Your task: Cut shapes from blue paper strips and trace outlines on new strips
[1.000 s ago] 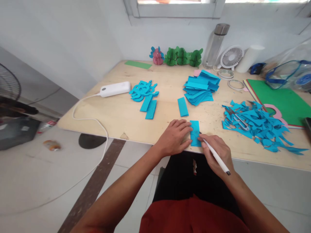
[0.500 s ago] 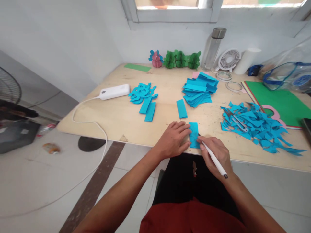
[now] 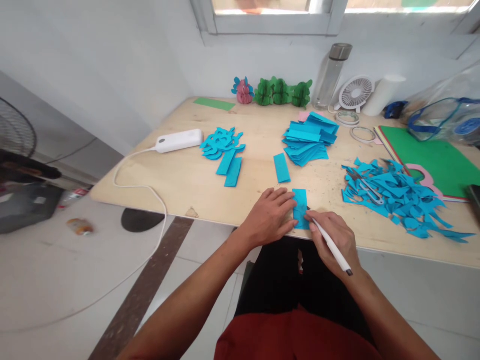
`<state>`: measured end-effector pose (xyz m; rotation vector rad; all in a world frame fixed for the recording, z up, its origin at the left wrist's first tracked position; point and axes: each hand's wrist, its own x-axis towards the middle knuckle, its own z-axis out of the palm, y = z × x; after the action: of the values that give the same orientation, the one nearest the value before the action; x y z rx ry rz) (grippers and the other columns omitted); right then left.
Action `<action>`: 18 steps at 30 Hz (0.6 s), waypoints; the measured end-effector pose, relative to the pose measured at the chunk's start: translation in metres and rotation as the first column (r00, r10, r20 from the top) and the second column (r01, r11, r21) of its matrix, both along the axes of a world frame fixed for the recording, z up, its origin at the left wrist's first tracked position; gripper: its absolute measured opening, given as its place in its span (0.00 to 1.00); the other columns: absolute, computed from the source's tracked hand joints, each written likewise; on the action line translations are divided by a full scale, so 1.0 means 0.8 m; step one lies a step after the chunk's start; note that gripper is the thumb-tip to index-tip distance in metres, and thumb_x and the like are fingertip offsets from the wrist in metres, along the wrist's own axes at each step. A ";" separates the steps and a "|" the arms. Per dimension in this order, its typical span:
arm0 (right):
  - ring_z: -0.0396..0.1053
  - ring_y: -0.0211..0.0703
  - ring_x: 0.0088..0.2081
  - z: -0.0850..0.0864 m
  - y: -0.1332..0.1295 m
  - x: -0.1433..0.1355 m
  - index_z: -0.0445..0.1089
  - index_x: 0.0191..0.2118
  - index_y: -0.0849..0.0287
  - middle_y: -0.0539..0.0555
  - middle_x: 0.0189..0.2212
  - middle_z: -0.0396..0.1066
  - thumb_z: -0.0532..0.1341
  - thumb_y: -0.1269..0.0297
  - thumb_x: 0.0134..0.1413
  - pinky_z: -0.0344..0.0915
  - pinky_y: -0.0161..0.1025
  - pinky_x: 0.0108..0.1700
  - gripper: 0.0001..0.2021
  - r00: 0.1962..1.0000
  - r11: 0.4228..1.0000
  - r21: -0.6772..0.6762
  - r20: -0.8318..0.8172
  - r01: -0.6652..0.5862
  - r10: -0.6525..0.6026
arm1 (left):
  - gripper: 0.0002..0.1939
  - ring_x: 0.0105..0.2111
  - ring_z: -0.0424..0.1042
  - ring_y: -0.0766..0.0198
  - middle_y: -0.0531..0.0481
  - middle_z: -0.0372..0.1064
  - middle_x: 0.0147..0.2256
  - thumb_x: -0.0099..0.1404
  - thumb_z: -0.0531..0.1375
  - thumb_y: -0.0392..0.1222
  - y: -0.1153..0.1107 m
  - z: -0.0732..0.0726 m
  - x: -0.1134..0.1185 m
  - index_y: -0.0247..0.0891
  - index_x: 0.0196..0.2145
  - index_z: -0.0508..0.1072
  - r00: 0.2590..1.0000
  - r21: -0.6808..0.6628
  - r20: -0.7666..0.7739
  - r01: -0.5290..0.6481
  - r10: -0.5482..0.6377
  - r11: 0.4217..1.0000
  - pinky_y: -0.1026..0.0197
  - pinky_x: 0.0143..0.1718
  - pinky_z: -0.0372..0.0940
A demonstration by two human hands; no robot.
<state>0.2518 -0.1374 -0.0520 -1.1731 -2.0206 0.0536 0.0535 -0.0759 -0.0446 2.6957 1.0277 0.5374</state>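
A small blue paper piece lies at the table's front edge. My left hand rests flat beside it, fingers spread, fingertips on its left edge. In my right hand is a white pen, its dark tip at the paper's right edge. Faint lines show on the paper. Just above lies another blue strip, and behind it a pile of folded blue paper. To the left are two blue strips and a heap of blue cut-out shapes.
Blue scraps with a cutting tool lie at the right, beside green sheets. A white power bank trails a cable at the left. Paper figures, a bottle, a small fan and tape rolls stand behind.
The whole view has shifted very slightly. Both hands, the pen and the paper keep nearly the same places relative to each other.
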 end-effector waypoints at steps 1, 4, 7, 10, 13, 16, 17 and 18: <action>0.73 0.49 0.39 0.000 0.000 0.000 0.68 0.52 0.60 0.58 0.39 0.77 0.58 0.76 0.58 0.70 0.49 0.43 0.16 1.000 1.000 -0.001 0.000 0.001 -0.001 | 0.18 0.61 0.58 0.49 0.43 0.64 0.59 0.67 0.55 0.49 -0.001 -0.001 0.000 0.37 0.50 0.69 1.000 0.003 0.001 -0.005 0.005 1.000 0.44 0.61 0.53; 0.73 0.49 0.39 0.001 0.000 -0.001 0.68 0.51 0.61 0.59 0.39 0.77 0.58 0.76 0.57 0.70 0.48 0.42 0.16 1.000 1.000 -0.001 -0.002 0.002 -0.002 | 0.18 0.61 0.58 0.49 0.42 0.64 0.59 0.67 0.55 0.49 -0.002 -0.002 0.001 0.37 0.51 0.68 1.000 0.011 0.001 -0.006 0.006 1.000 0.45 0.61 0.52; 0.73 0.49 0.39 0.001 0.000 -0.001 0.68 0.51 0.60 0.59 0.39 0.77 0.58 0.76 0.57 0.70 0.48 0.42 0.16 1.000 1.000 -0.003 -0.014 0.000 -0.001 | 0.17 0.61 0.58 0.50 0.42 0.63 0.59 0.68 0.54 0.48 -0.002 -0.002 0.000 0.38 0.51 0.68 1.000 0.020 -0.016 0.007 -0.007 1.000 0.45 0.60 0.53; 0.73 0.49 0.39 0.002 0.000 -0.001 0.68 0.51 0.59 0.58 0.39 0.77 0.58 0.76 0.58 0.70 0.48 0.41 0.16 1.000 1.000 -0.017 -0.026 0.001 -0.002 | 0.15 0.61 0.58 0.50 0.42 0.63 0.59 0.69 0.53 0.48 -0.001 -0.001 -0.001 0.39 0.48 0.69 0.999 0.031 -0.032 0.018 -0.017 0.999 0.45 0.59 0.53; 0.73 0.49 0.39 0.003 -0.001 -0.001 0.69 0.51 0.58 0.57 0.39 0.78 0.58 0.75 0.58 0.70 0.48 0.42 0.15 0.999 0.998 -0.056 -0.051 0.002 -0.005 | 0.14 0.61 0.58 0.49 0.42 0.63 0.59 0.69 0.53 0.49 0.000 -0.002 -0.002 0.39 0.46 0.70 0.999 0.035 -0.030 0.020 -0.019 0.999 0.46 0.59 0.53; 0.73 0.48 0.40 0.006 -0.002 -0.001 0.69 0.50 0.58 0.56 0.39 0.78 0.57 0.73 0.59 0.69 0.48 0.44 0.14 0.994 0.991 -0.133 -0.111 0.004 -0.019 | 0.14 0.61 0.58 0.49 0.42 0.63 0.59 0.69 0.53 0.49 0.000 -0.003 -0.002 0.40 0.47 0.70 0.999 0.030 -0.029 0.017 -0.017 0.999 0.45 0.59 0.53; 0.73 0.48 0.41 0.007 -0.002 -0.002 0.70 0.50 0.58 0.56 0.39 0.78 0.57 0.72 0.60 0.69 0.47 0.45 0.13 0.990 0.987 -0.160 -0.140 0.005 -0.027 | 0.14 0.61 0.58 0.49 0.42 0.63 0.59 0.69 0.53 0.49 0.000 -0.003 -0.002 0.40 0.47 0.70 0.999 0.028 -0.030 0.017 -0.016 0.999 0.45 0.59 0.53; 0.73 0.48 0.42 0.008 -0.003 -0.002 0.70 0.49 0.57 0.56 0.39 0.77 0.57 0.71 0.60 0.69 0.47 0.46 0.13 0.984 0.983 -0.184 -0.173 0.008 -0.040 | 0.15 0.61 0.57 0.49 0.42 0.63 0.59 0.69 0.53 0.49 0.000 -0.003 -0.002 0.40 0.47 0.70 0.999 0.027 -0.032 0.017 -0.016 1.000 0.45 0.59 0.53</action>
<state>0.2506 -0.1396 -0.0454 -1.2597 -1.8748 0.3261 0.0519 -0.0758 -0.0472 2.7423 1.0126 0.5108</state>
